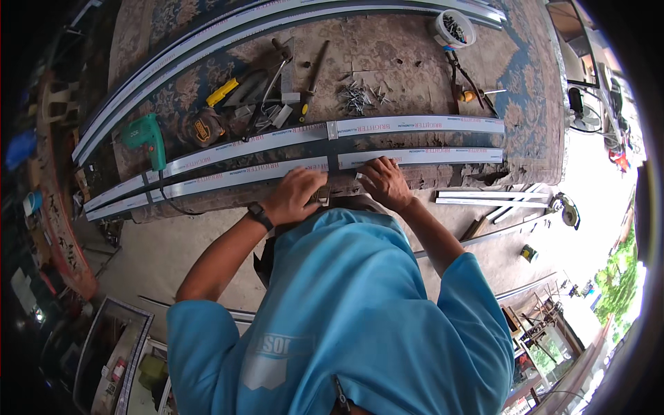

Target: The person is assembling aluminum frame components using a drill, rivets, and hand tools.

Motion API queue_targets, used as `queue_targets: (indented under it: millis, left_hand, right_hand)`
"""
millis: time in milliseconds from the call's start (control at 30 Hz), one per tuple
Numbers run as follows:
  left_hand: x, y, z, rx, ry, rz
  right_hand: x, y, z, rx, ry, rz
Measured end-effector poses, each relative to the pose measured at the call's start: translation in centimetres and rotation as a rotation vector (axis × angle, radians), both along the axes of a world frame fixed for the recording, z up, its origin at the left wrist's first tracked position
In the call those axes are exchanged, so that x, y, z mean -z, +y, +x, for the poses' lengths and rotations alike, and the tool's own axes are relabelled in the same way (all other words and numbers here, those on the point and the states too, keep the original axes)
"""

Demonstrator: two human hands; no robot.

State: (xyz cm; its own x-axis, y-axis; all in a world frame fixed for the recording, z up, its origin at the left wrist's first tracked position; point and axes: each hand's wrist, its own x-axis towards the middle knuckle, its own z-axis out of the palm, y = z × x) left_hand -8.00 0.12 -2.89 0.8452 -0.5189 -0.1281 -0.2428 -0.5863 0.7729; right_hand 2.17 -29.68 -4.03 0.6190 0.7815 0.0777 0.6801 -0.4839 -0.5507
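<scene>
Two long metal profiles with printed white film lie across the carpeted bench before me: a near profile (422, 157) and a far profile (422, 124). A small silver bracket (332, 130) sits across the far one, beside a dark gap in its film. My left hand (299, 195), fingers curled, is at the near profile's front edge, left of a similar gap; what it holds is hidden. Just right of that gap, my right hand (387, 183) bends its fingers over the near profile's edge. Something small and silvery shows by its fingertips, too small to name.
A green power drill (144, 138) and a tape measure (207, 127) lie left. Beyond the profiles are a hammer (280, 52), a screwdriver (315, 79), loose rivets (357, 98), pliers (456, 69) and a white tub of rivets (454, 30). More profiles (207, 48) lie farther back.
</scene>
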Motion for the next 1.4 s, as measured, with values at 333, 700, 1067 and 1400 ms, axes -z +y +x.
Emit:
queue_targets:
  millis: [333, 700, 1067, 1400]
  left_hand:
    - [1.3, -3.1, 3.0, -0.289, -0.257, -0.017]
    - [3.1, -3.2, 3.6, -0.424, -0.219, 0.054]
    - [3.4, -3.2, 3.3, -0.465, -0.252, 0.041]
    - [4.0, -3.2, 3.4, -0.486, -0.231, 0.033]
  right_hand:
    - [-2.1, 1.4, 0.4, 0.353, 0.34, 0.226]
    - [-0.1, 7.2, 1.2, 0.169, 0.13, 0.229]
    - [-2.7, 7.9, 1.1, 0.11, 0.169, 0.153]
    - [-2.2, 9.0, -0.5, 0.124, 0.111, -0.034]
